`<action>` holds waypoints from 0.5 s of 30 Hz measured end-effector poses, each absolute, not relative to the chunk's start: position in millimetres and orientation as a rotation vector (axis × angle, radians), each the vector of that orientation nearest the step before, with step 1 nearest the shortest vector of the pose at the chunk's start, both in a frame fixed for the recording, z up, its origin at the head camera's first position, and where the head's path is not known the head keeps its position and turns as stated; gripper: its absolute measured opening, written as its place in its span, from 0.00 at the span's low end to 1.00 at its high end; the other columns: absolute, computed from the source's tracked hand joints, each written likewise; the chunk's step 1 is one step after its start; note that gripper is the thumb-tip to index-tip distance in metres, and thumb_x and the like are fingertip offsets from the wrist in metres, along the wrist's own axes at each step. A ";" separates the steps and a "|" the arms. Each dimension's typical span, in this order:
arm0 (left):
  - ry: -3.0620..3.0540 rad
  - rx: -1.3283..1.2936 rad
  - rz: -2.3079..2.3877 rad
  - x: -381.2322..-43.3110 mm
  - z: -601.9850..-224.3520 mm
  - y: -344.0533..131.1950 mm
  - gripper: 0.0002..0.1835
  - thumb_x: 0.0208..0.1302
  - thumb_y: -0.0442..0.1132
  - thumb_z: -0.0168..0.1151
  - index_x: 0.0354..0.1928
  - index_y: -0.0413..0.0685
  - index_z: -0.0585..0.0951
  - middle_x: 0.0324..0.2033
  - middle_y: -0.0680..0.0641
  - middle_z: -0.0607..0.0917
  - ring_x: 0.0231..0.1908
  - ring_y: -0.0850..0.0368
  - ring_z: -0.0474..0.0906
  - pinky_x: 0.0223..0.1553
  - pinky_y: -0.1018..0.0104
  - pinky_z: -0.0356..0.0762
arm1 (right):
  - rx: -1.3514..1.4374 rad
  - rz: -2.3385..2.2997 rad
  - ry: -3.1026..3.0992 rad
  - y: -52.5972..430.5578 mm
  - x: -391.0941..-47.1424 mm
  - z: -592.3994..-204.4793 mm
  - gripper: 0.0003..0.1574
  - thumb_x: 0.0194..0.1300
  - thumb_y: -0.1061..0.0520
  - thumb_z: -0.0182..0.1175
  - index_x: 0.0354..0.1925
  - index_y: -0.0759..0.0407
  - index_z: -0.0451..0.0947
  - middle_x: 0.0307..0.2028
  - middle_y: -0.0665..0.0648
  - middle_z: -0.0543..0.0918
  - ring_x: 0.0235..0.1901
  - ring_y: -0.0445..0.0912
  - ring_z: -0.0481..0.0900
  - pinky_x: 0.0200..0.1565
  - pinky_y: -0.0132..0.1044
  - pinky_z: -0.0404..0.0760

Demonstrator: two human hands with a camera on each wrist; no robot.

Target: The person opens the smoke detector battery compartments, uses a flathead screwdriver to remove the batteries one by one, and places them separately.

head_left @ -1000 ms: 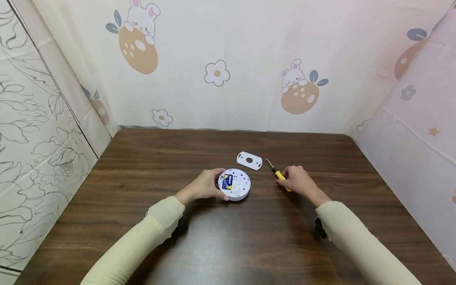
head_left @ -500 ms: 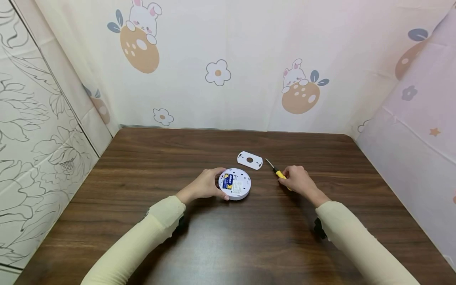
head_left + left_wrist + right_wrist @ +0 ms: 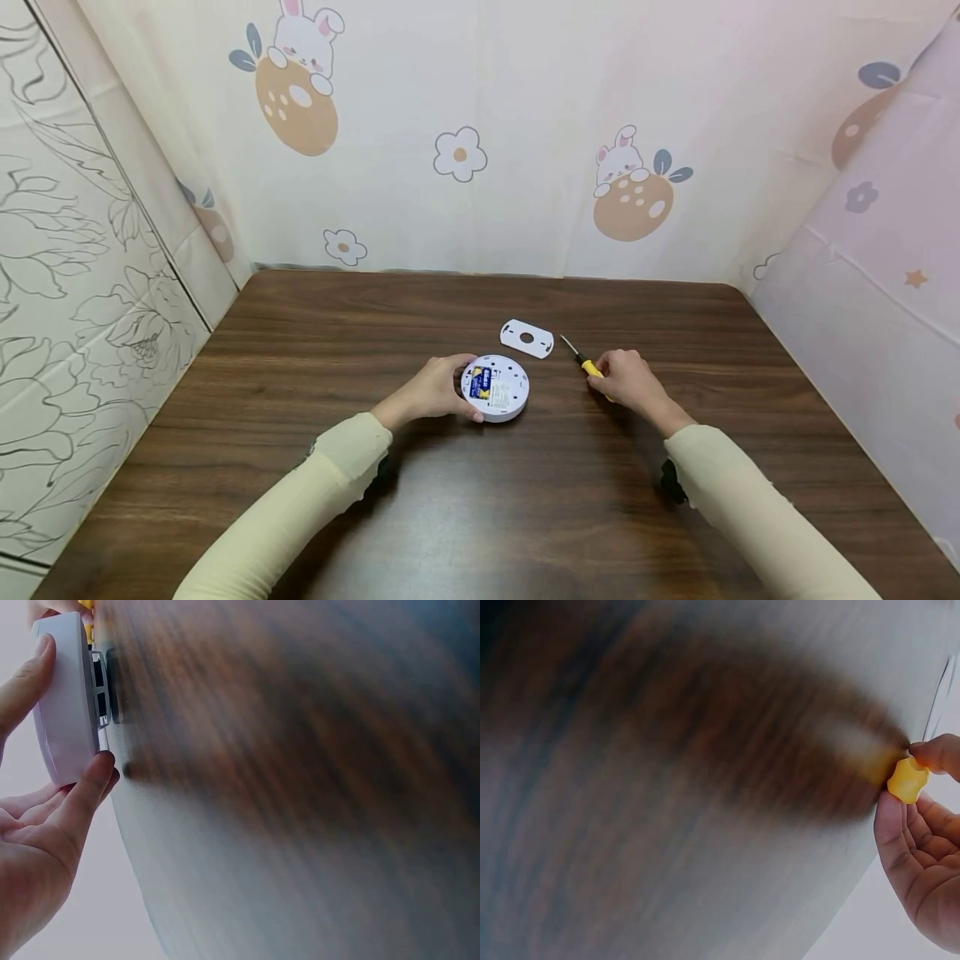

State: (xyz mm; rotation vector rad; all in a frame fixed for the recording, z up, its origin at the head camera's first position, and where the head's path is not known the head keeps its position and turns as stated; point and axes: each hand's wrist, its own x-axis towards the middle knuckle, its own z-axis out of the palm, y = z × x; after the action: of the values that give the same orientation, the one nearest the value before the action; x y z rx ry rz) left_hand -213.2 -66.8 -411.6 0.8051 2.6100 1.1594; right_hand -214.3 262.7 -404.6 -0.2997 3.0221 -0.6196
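A round white smoke detector (image 3: 510, 392) lies face down on the table, with a blue-and-yellow battery (image 3: 481, 383) and a pale label on its upturned back. My left hand (image 3: 431, 390) grips its left side, fingers at the far rim and thumb at the near rim. In the left wrist view, the vented face of the smoke detector (image 3: 67, 705) is turned toward the tabletop. To the right, my right hand (image 3: 633, 381) pinches the yellow handle of a small screwdriver (image 3: 590, 367). Its thin shaft points away and to the left. Only the handle's end shows in the right wrist view.
A white oblong mounting plate (image 3: 513, 337) with a round centre hole lies just behind the smoke detector, close to the screwdriver's tip. The brown wood-grain table (image 3: 360, 333) ends at a patterned curtain (image 3: 525, 208) at the back, with more cloth at both sides.
The fingers of my right hand have shifted very slightly to the right on the screwdriver handle. My left hand and the smoke detector stay where they were.
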 end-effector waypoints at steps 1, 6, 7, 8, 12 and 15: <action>2.610 0.805 1.159 -213.3 -411.6 -66.6 0.48 0.33 0.45 0.84 0.60 0.37 0.72 0.50 0.44 0.81 0.48 0.57 0.75 0.54 0.61 0.71 | -0.292 -0.619 3.022 262.6 -214.1 -404.6 0.12 0.60 0.60 0.63 0.35 0.71 0.80 0.26 0.59 0.80 0.19 0.44 0.73 0.23 0.35 0.74; 2.613 0.804 1.151 -213.2 -411.4 -66.6 0.48 0.33 0.45 0.83 0.60 0.37 0.72 0.50 0.44 0.81 0.49 0.57 0.75 0.54 0.61 0.71 | -0.293 -0.619 3.014 263.5 -213.3 -404.4 0.12 0.60 0.59 0.63 0.35 0.71 0.80 0.26 0.59 0.80 0.19 0.43 0.73 0.22 0.35 0.74; 2.613 0.803 1.149 -213.1 -411.3 -66.7 0.48 0.33 0.45 0.83 0.60 0.37 0.72 0.50 0.44 0.81 0.49 0.57 0.75 0.54 0.61 0.71 | -0.291 -0.618 3.013 263.5 -213.1 -404.2 0.12 0.60 0.59 0.63 0.35 0.71 0.80 0.26 0.59 0.80 0.19 0.43 0.73 0.22 0.35 0.74; 2.613 0.804 1.147 -213.0 -411.2 -66.8 0.48 0.33 0.45 0.83 0.61 0.37 0.72 0.50 0.44 0.81 0.49 0.57 0.75 0.54 0.62 0.71 | -0.294 -0.615 3.012 263.8 -213.1 -404.0 0.12 0.60 0.59 0.63 0.35 0.71 0.80 0.26 0.58 0.80 0.19 0.43 0.73 0.22 0.36 0.74; 2.613 0.811 1.147 -213.0 -411.1 -66.9 0.48 0.33 0.45 0.83 0.61 0.36 0.72 0.51 0.43 0.80 0.49 0.56 0.75 0.55 0.61 0.71 | -0.296 -0.613 3.008 264.4 -213.6 -403.6 0.12 0.61 0.60 0.62 0.35 0.71 0.80 0.26 0.58 0.79 0.19 0.43 0.72 0.22 0.35 0.73; 2.612 0.807 1.145 -213.1 -410.4 -66.8 0.48 0.34 0.45 0.83 0.61 0.36 0.72 0.51 0.43 0.80 0.50 0.55 0.75 0.55 0.61 0.70 | -0.309 -0.618 3.004 265.0 -214.3 -404.2 0.12 0.61 0.60 0.62 0.35 0.71 0.79 0.26 0.58 0.79 0.18 0.43 0.72 0.21 0.36 0.73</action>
State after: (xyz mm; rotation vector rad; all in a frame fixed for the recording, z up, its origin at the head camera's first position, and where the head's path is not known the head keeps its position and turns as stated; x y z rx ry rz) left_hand -213.1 -66.8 -410.4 0.8073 2.6123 1.1447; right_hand -214.3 265.0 -404.2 -0.3093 3.0043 -0.6181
